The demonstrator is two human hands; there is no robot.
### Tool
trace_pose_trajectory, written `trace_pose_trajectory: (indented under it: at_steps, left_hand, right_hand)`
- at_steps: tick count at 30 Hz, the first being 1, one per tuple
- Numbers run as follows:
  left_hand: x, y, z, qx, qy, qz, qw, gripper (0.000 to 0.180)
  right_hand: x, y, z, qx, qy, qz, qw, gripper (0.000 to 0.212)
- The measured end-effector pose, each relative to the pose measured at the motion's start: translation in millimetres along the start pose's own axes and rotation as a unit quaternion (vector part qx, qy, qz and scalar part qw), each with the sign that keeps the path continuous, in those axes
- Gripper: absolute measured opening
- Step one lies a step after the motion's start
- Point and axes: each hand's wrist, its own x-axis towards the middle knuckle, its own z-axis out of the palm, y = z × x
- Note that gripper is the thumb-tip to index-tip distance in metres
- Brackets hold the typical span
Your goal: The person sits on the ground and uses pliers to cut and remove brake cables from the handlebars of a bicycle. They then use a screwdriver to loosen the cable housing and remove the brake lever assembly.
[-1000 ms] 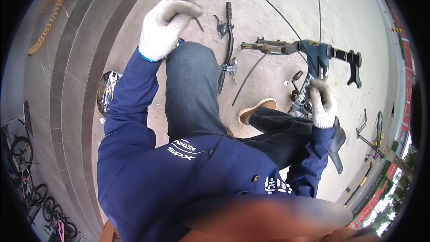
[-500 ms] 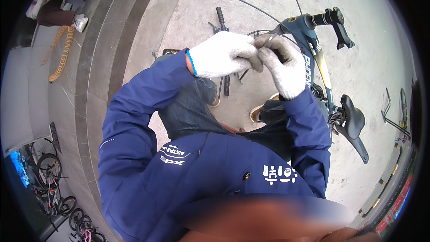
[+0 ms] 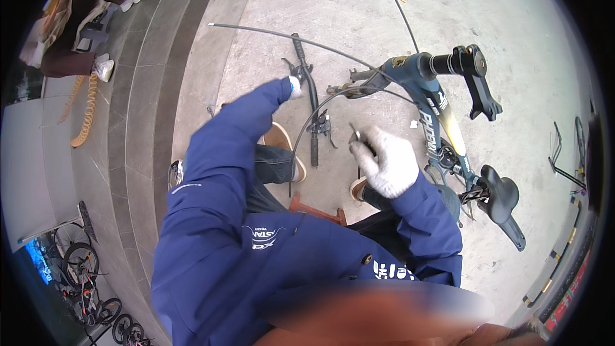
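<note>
Blue bicycle frame (image 3: 430,110) lay on the concrete floor (image 3: 359,0), black handlebar (image 3: 312,112) just beside it, left hand (image 3: 294,86) reached down to the bar, grip hidden, right hand (image 3: 386,161) closed round a small metal tool (image 3: 354,133)

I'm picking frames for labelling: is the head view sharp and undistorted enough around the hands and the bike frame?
Head view: even daylight with no glare; the right hand and bike frame look sharp, the left hand is small and mostly hidden by its sleeve; a blurred patch covers the bottom edge; fisheye bends the steps near the rim.
</note>
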Motion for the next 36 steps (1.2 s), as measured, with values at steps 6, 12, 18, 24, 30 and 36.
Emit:
trace_pose_trajectory:
  at_steps: [6,12,18,24,30,36]
  left_hand:
    - [97,11,141,-0.256,0.099,-0.14,0.951,0.065]
    - [111,-3,182,-0.388,0.26,-0.164,0.869,0.058]
    - [63,-38,125,-0.615,0.359,-0.137,0.689,0.049]
    - [-70,-29,-1,-0.799,0.344,0.083,0.487,0.018]
    - [-201,-11,-90,-0.829,0.309,0.248,0.395,0.014]
    - [-309,17,-91,-0.85,0.335,0.282,0.292,0.029]
  right_hand:
    - [2,21,0,0.025,-0.074,0.055,0.995,0.015]
    - [0,31,-4,-0.015,-0.055,0.054,0.997,0.014]
    - [-2,24,-2,-0.02,-0.039,0.003,0.999,0.017]
    - [0,24,18,-0.049,-0.006,-0.04,0.998,0.022]
    - [6,35,61,-0.106,-0.02,-0.031,0.994,0.024]
    - [2,29,66,-0.01,0.004,0.046,0.999,0.027]
